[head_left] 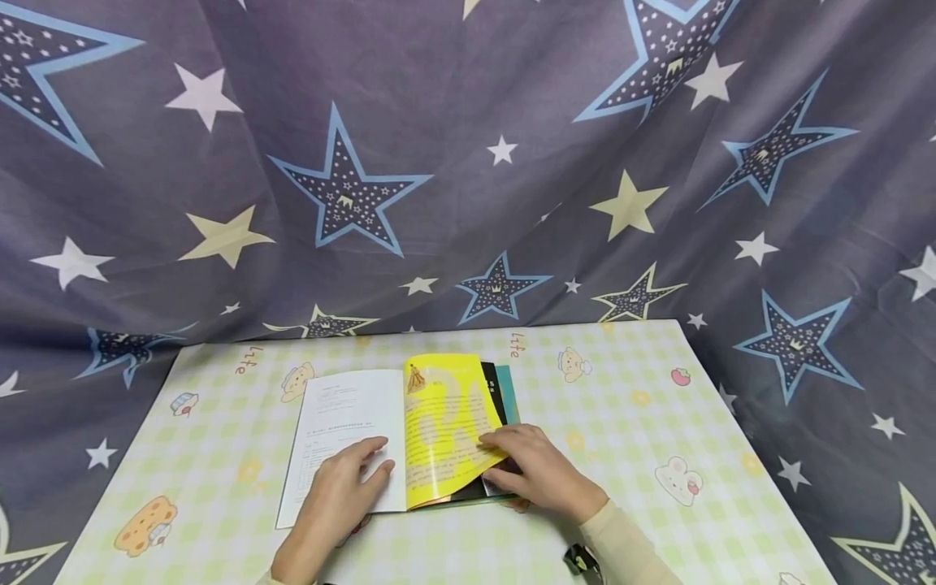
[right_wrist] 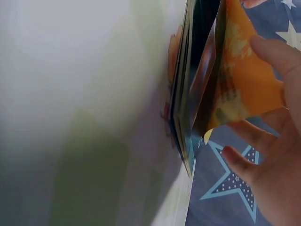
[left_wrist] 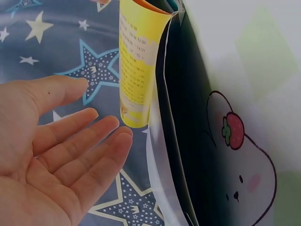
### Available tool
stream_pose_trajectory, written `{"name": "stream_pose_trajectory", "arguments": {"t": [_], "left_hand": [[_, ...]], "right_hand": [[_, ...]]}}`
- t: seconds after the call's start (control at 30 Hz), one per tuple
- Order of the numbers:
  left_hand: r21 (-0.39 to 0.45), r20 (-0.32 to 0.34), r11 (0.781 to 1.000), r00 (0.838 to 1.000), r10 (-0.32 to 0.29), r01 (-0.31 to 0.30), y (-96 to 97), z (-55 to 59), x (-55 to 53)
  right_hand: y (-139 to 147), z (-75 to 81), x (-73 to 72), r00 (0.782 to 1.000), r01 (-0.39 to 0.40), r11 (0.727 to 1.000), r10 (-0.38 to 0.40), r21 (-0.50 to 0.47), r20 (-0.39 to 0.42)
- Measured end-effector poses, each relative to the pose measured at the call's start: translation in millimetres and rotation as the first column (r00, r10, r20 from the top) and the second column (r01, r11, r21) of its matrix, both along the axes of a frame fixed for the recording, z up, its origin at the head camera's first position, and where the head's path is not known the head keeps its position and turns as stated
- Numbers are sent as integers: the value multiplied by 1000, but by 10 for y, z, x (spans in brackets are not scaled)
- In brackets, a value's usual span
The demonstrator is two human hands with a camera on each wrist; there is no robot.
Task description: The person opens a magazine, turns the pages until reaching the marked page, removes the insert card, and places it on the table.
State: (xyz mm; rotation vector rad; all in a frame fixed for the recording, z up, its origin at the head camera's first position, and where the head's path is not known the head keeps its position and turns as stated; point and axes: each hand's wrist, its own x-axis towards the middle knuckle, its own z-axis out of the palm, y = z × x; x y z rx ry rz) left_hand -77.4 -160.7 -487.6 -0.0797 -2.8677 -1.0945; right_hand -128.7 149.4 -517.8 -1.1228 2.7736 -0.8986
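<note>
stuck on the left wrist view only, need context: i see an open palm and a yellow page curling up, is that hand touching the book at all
Observer: Yes. From the head camera the left hand lies flat on the white left page of the open book.
Operator: what is lifting the yellow page
Observer: The right hand. Its fingers pinch the outer edge of the yellow page, shown from the head and right wrist views.
Operator: where is the book sitting
Observer: On a table with a green checked cloth printed with cartoon animals.
</note>
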Motion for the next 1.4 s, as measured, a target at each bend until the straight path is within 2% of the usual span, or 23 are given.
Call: {"name": "stream_pose_trajectory", "arguments": {"t": [0.27, 0.43, 0.67, 0.8, 0.9, 1.03, 1.2, 1.4], "left_hand": [[54, 19, 999, 1000, -6, 5, 70, -8, -21], [143, 35, 988, 998, -57, 52, 179, 20, -51], [272, 19, 947, 983, -185, 173, 334, 19, -113], [346, 42, 917, 974, -225, 197, 385, -5, -146], [371, 47, 906, 970, -238, 205, 413, -12, -164], [389, 49, 903, 974, -220, 185, 462, 5, -191], [434, 66, 894, 985, -159, 116, 519, 15, -233], [531, 111, 846, 986, -124, 46, 512, 6, -258]], "right_hand": [[37, -6, -69, 998, 47, 985, -54, -166, -37], [-11, 20, -91, 997, 43, 973, -56, -228, -47], [-158, 93, -121, 990, 10, 958, -51, -287, -135], [-237, 134, -133, 988, 0, 952, -48, -305, -148], [-294, 150, -142, 986, -18, 952, -34, -306, -162], [-366, 142, -147, 982, -55, 951, -4, -304, -190], [-419, 125, -141, 978, -82, 952, 20, -294, -207], [-433, 128, -119, 980, -72, 956, 16, -283, -198]]}}
